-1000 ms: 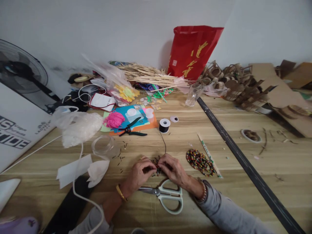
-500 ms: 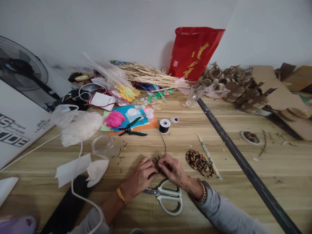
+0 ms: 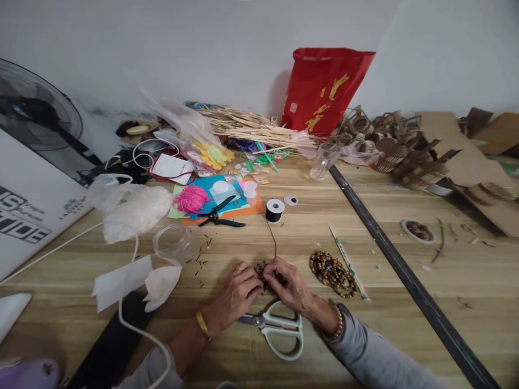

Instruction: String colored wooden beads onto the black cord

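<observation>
Both my hands meet over a small dark beaded piece (image 3: pixel 260 270) on the wooden table. My left hand (image 3: pixel 239 289) has its fingers curled on the piece's left side. From the right, my right hand (image 3: pixel 287 282) pinches at it, fingertips pressed together. A dark cord (image 3: pixel 272 237) runs from the black spool (image 3: pixel 275 210) down to my right fingers. Scissors with pale green handles (image 3: pixel 279 329) lie just below my hands, blades pointing left. The exact spot each hand grips is partly hidden by the fingers.
A coiled string of coloured beads (image 3: pixel 332 274) and a patterned stick (image 3: pixel 348 262) lie to the right. Black-handled pliers (image 3: pixel 221 213) rest on coloured paper beside pink yarn (image 3: pixel 190 199). A clear jar (image 3: pixel 173 242) and a white cable (image 3: pixel 126 292) are at left.
My hands stay at the beaded piece with almost the same grip. The whole view has shifted very slightly; nothing else has visibly moved.
</observation>
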The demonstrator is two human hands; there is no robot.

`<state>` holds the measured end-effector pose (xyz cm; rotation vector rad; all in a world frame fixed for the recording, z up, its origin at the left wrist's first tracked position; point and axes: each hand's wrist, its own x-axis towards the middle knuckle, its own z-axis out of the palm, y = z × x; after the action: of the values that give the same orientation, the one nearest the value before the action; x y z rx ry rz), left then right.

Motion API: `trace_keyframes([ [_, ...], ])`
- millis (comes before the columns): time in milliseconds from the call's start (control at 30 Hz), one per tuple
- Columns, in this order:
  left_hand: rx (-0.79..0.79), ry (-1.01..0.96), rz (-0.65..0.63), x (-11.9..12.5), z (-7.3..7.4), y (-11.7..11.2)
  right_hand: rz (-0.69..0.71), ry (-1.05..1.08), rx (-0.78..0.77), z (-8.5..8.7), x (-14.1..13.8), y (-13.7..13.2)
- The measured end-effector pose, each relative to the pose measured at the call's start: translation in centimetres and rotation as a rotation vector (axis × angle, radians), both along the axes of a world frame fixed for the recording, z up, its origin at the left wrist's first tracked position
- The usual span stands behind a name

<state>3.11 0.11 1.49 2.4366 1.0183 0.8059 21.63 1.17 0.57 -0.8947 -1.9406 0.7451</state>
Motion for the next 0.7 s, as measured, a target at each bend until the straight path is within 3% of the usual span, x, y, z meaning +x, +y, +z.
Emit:
trace_keyframes([
  [167, -0.202, -0.3, 0.148, -0.2, -0.1, 0.8, 0.0, 0.005, 0.003, 0.0, 0.0, 0.0],
  [367, -0.517, -0.44, 0.273, -0.9, 0.1, 1.1, 0.015, 0.007, 0.02, 0.0, -0.1, -0.1],
  [700, -0.623, -0.516, 0.214, -1.0, 0.2, 1.2, 0.023, -0.004, 0.047, 0.0, -0.1, -0.2],
])
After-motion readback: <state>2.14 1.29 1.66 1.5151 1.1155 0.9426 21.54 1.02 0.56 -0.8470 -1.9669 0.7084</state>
